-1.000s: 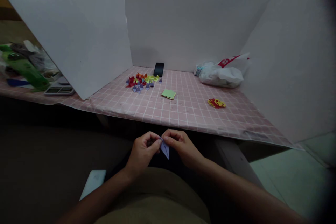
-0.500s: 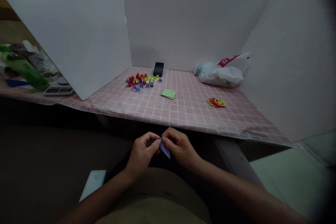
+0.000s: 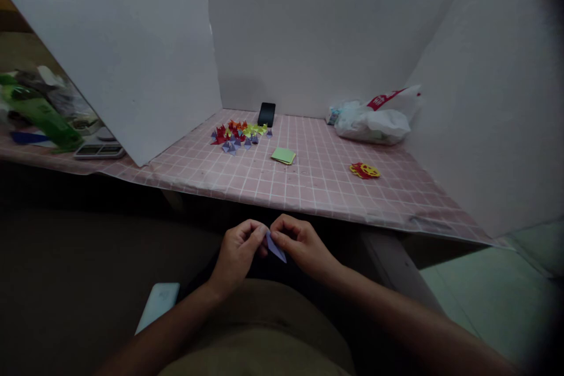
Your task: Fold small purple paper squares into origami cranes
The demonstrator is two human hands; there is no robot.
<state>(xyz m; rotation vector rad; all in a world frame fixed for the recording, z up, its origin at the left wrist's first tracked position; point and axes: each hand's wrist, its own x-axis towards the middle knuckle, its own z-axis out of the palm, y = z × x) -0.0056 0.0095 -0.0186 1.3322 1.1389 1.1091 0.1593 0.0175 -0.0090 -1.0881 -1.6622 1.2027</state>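
Note:
Between my two hands, over my lap and below the table's front edge, is a small folded piece of purple paper (image 3: 277,249), its pointed end hanging down. My left hand (image 3: 240,249) pinches its upper left side between thumb and curled fingers. My right hand (image 3: 302,245) grips the upper right edge the same way. The fingertips cover the top of the paper. On the table ahead lie a stack of square paper sheets (image 3: 283,155), light green on top, and a cluster of small folded paper pieces (image 3: 233,134) in red, orange, yellow and purple.
A dark phone (image 3: 267,114) leans at the back wall. White plastic bag (image 3: 372,123) and red and yellow cut-out pieces (image 3: 365,171) lie on the right. White panels (image 3: 132,41) enclose the checked table (image 3: 317,188). Left are a scale (image 3: 99,150) and green bottle (image 3: 42,114); a white device (image 3: 158,304) lies beside me.
My left fingertips have shifted slightly left and up, and more of the purple paper's face shows between the hands. Both hands still hold it in nearly the same place.

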